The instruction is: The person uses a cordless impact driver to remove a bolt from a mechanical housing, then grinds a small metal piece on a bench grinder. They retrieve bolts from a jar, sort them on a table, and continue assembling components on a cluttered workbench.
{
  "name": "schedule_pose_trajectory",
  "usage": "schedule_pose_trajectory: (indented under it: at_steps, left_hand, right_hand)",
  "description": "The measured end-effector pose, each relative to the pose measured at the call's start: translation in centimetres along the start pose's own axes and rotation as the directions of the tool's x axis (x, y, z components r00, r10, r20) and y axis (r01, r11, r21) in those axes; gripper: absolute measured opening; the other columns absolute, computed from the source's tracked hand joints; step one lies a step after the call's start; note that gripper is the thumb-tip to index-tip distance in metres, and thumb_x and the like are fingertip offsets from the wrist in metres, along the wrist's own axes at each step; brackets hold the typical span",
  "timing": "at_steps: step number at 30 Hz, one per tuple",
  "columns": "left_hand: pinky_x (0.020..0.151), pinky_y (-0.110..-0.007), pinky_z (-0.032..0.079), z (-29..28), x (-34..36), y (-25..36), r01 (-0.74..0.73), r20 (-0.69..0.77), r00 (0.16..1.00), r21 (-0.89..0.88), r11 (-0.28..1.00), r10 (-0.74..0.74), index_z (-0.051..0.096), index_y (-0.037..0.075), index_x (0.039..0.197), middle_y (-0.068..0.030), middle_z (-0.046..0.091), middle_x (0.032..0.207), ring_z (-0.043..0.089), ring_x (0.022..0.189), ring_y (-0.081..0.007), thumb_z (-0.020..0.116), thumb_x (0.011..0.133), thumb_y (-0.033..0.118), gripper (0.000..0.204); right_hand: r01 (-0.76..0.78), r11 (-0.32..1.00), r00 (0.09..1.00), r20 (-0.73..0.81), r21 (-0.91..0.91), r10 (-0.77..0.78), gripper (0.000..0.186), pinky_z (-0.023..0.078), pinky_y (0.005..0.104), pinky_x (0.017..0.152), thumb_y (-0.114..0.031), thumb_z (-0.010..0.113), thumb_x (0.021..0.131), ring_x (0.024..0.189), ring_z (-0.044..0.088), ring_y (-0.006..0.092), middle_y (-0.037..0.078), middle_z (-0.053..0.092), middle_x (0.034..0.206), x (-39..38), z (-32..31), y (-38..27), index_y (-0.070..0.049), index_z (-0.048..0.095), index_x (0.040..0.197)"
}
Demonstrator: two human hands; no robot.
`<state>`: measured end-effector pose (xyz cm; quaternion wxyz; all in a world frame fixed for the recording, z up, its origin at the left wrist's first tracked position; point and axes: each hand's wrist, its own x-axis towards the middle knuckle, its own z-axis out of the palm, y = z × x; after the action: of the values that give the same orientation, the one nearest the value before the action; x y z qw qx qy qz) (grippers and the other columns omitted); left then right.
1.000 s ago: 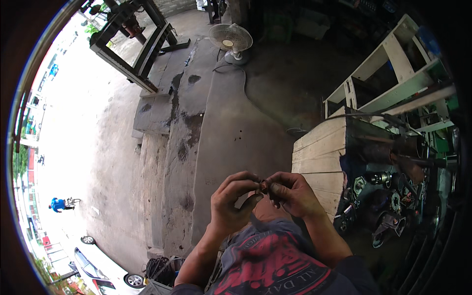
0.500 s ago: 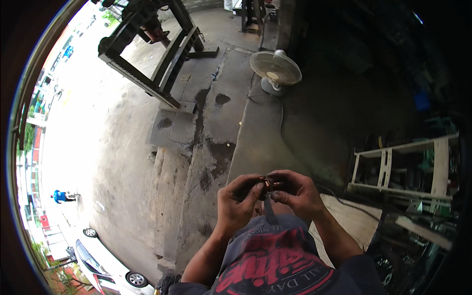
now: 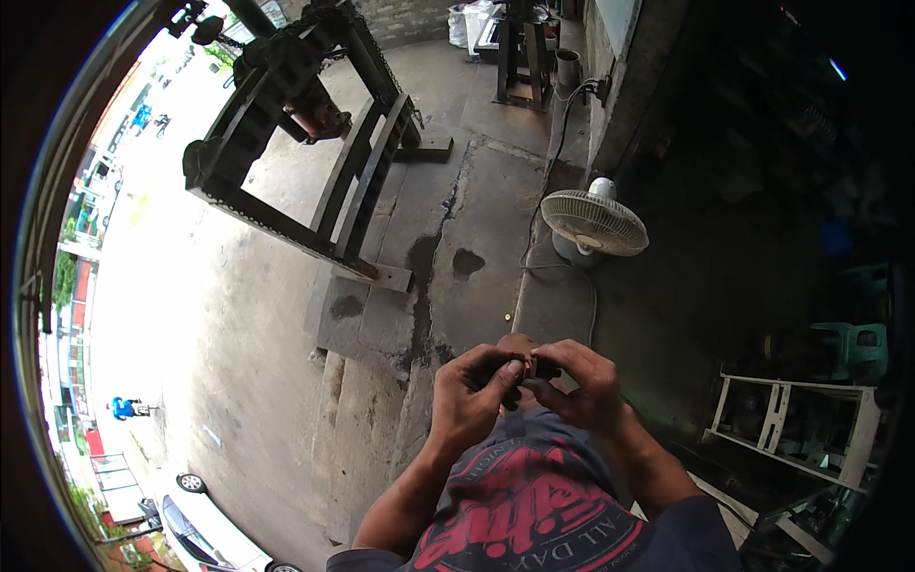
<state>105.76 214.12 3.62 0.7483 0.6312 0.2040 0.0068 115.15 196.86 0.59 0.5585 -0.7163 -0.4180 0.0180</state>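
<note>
Both hands meet in front of my lower body, fingertips almost touching. Between them is a small copper-coloured part (image 3: 527,366) with dark areas, mostly covered by the fingers; its exact kind cannot be made out. My left hand (image 3: 474,389) is closed, pinching one side of it between thumb and forefinger. From the other side, my right hand (image 3: 579,383) grips it with bent fingers and thumb. Dark grime covers the fingers of both hands.
A grey pedestal fan (image 3: 593,223) stands ahead on the right, its cable trailing along the floor. Ahead on the left is a heavy steel press frame (image 3: 348,191). A pale metal frame (image 3: 791,424) and a green plastic stool (image 3: 861,348) are at right; a white car (image 3: 205,529) is at far left.
The view has tilted up, so the fan and press frame sit lower in it. Both hands stay together on the small part, which the fingers now cover more.
</note>
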Motion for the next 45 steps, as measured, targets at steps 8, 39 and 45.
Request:
schedule_pose_trajectory:
  at_steps: [8, 39, 45]
  left_hand:
    - [0.063, -0.025, 0.054, -8.1, 22.5, -3.4, -0.035, 0.023, 0.999, -0.027, 0.999, 0.035, 0.07, -0.004, 0.106, -0.0062, 0.072, 0.093, 0.065, 0.077, -0.0101, 0.067, 0.101, 0.009, 0.014]
    - [0.067, -0.027, 0.057, -18.5, 121.3, 14.4, 0.019, 0.475, 0.876, 0.137, 0.99, -0.082, 0.066, -0.004, 0.105, -0.0071, 0.072, 0.093, 0.067, 0.078, -0.0111, 0.067, 0.103, 0.017, 0.021]
    - [0.081, -0.034, 0.061, -16.7, 138.2, 15.0, 0.276, 0.517, 0.836, -0.111, 0.955, -0.182, 0.06, 0.001, 0.106, -0.0062, 0.067, 0.099, 0.066, 0.093, -0.0143, 0.068, 0.103, 0.019, 0.021]
  right_hand:
    - [-0.014, 0.995, 0.999, 0.031, 0.097, 0.011, 0.043, 0.06, 0.0362, 0.079, -0.006, 0.082, 0.082, 0.091, 0.074, 0.0287, 0.016, 0.071, 0.107, 14.4, 5.6, 18.9, -0.001, 0.065, 0.121]
    - [-0.291, 0.949, 0.829, -0.464, 0.119, 0.312, 0.041, 0.058, 0.0345, 0.084, -0.001, 0.087, 0.076, 0.093, 0.072, 0.0259, 0.013, 0.071, 0.106, 85.6, 0.1, 74.7, -0.001, 0.069, 0.113]
    - [-0.325, 0.946, 0.883, -0.357, 0.007, 0.305, 0.043, 0.059, 0.0344, 0.087, -0.003, 0.089, 0.074, 0.103, 0.069, 0.0243, 0.013, 0.067, 0.114, 97.0, -6.3, 87.0, -0.002, 0.073, 0.114]
